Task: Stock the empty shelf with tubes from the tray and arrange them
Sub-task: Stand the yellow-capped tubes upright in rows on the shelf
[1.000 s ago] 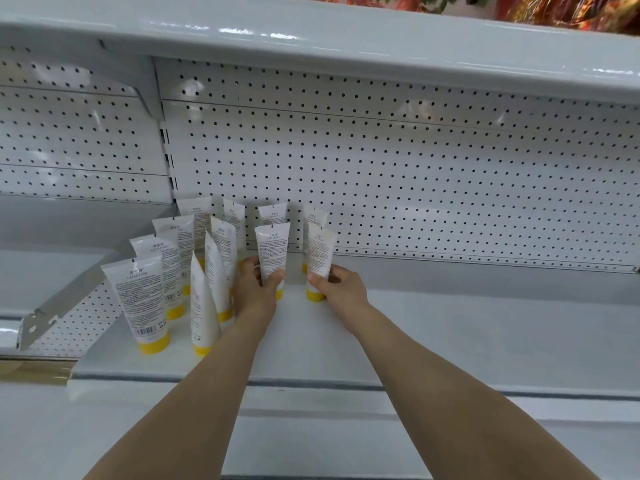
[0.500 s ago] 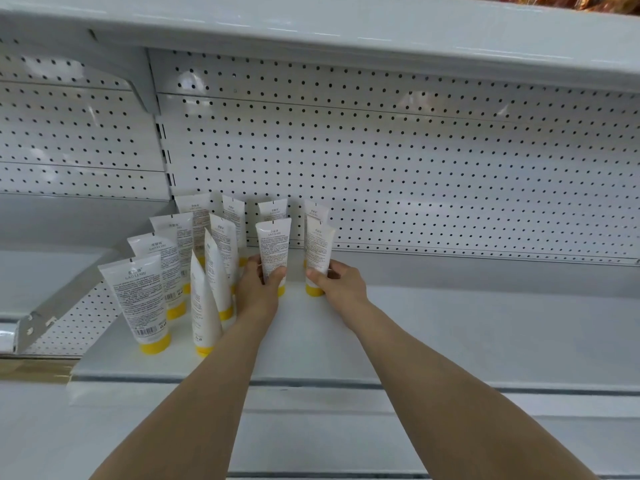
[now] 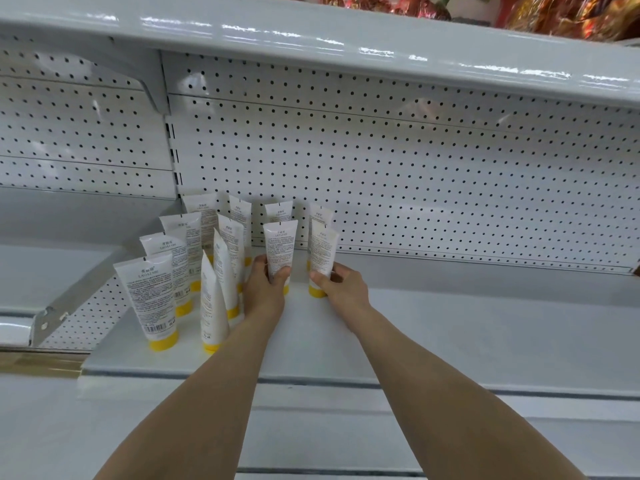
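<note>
Shelf [image 3: 450, 327]: white, with pegboard [image 3: 415, 174] behind it. White tubes [image 3: 145, 292] are gathered at the shelf's left end, all standing on yellow caps with the crimped ends up, in four files running front to back. The two left files are several deep (the nearest tube of the second file is turned edge-on and leans).

Left hand [image 3: 263, 292]: curled round the lower half of the middle tube [image 3: 280, 244], thumb across its printed face. That tube is upright and fronts the third file, with one more tube just behind it.

Right hand [image 3: 343, 289]: pinches the end tube [image 3: 322, 251] low down, thumb in front and fingers behind. Its cap sits on the shelf, and another tube stands close behind it, against the pegboard.

Upper shelf [image 3: 311, 39] overhangs. A slanted bracket [image 3: 69, 296] sits at far left.
</note>
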